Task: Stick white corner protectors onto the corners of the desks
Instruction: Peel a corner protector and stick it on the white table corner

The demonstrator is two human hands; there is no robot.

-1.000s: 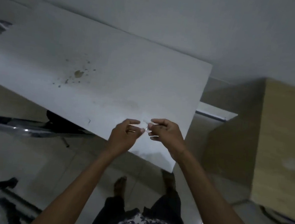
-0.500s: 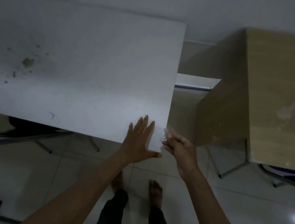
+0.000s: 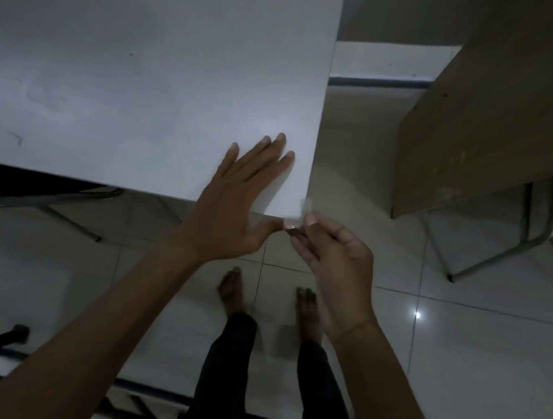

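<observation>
Head view only: white desk (image 3: 139,66) fills the upper left, near right corner sits centre frame. Left hand (image 3: 237,208) lies flat on the desktop just inside that corner, fingers spread and extended, palm down, holding nothing; its thumb reaches along the front edge toward the corner. White corner protector (image 3: 302,209) is at the corner itself, a small pale translucent piece, touching the desk's corner edge. Right hand (image 3: 334,260) is just off the corner on the right, fingers curled in, fingertips (image 3: 295,230) pinched on the lower part of the protector, meeting the left thumb tip there. Can't tell whether the protector is fully seated on the corner or only held against it; lighting is dim and the piece is small. Wooden desk (image 3: 485,122) stands to the right, apart from the white one, with a gap of tiled floor (image 3: 459,350) between them; metal legs show under its near end. Person's bare feet (image 3: 234,294) are on the tiles directly below the corner.
</observation>
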